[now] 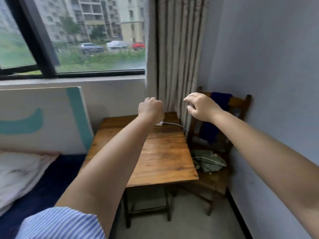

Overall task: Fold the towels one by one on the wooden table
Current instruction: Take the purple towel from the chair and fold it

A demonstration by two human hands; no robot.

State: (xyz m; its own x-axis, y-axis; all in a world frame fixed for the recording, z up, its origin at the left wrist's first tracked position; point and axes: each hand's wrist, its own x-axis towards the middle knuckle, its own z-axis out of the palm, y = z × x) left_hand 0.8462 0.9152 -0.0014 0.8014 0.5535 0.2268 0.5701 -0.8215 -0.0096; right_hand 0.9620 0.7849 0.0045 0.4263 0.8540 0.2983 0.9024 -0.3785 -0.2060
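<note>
Two towels wait beyond the right grip (pixel 201 107), which is released and empty, blue towel (pixel 220 100) draped just behind it and green towel (pixel 208 161) crumpled below, both likely soft, light, best pinched by corners, while the left grip (pixel 151 109) is clenched over the counter (pixel 164 157).

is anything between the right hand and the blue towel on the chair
Nothing visible. The right hand, empty, hangs in the air just left of the blue towel draped over the chair back.

Chair (pixel 215 152) right of table (pixel 164 157), towel (pixel 208 162) on its seat.
</note>
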